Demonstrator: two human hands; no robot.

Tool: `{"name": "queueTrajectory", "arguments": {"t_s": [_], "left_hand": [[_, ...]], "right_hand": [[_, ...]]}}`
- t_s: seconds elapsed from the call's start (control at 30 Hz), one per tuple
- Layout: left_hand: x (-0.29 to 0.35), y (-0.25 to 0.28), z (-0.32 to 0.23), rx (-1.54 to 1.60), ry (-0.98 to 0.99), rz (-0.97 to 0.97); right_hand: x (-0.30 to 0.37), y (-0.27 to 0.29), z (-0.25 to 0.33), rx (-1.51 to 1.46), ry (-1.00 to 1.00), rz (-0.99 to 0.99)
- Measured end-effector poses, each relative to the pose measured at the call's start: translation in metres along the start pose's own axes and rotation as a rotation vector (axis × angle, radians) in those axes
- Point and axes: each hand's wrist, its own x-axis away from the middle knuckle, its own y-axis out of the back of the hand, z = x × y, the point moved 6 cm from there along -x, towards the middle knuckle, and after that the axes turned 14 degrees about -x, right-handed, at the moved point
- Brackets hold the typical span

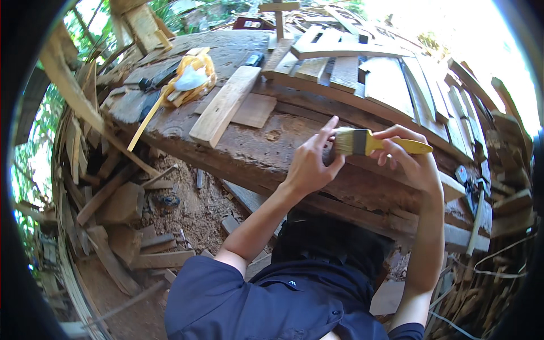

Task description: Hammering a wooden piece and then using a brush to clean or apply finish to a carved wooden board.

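A flat paintbrush (358, 141) with pale bristles, a dark ferrule and a yellow handle lies level above the workbench (249, 156). My right hand (411, 161) is closed around its handle, which sticks out past the fingers on the right. At the bristle end is my left hand (310, 164), index finger stretched out and thumb apart. Its fingertips are at the bristles; whether they touch them I cannot tell. A loose wooden block (225, 106) lies on the bench left of my hands, partly over a thin flat piece of wood (255, 110).
Beyond my hands stands a slatted wooden assembly (345, 73). A yellow-stained container (192, 79) with a stick (146, 120) sits at the bench's left. A hammer (477, 212) hangs at the right edge. Wood offcuts (122, 204) and sawdust (195, 198) cover the ground.
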Motion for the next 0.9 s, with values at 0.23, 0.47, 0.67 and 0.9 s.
{"name": "queueTrajectory", "arguments": {"t_s": [0.23,0.47,0.67,0.9], "left_hand": [[0.007,0.006,0.005,-0.03,0.0,0.033],[0.007,0.001,0.005,-0.012,-0.001,0.023],[0.004,0.003,0.006,-0.024,-0.032,0.011],[0.003,-0.002,0.005,-0.041,-0.03,0.042]], "right_hand": [[-0.003,0.001,-0.011,-0.008,0.04,-0.086],[-0.004,0.003,-0.022,-0.089,0.063,-0.18],[-0.011,0.007,-0.03,-0.212,0.072,-0.183],[-0.001,0.016,-0.035,-0.218,0.032,-0.227]]}}
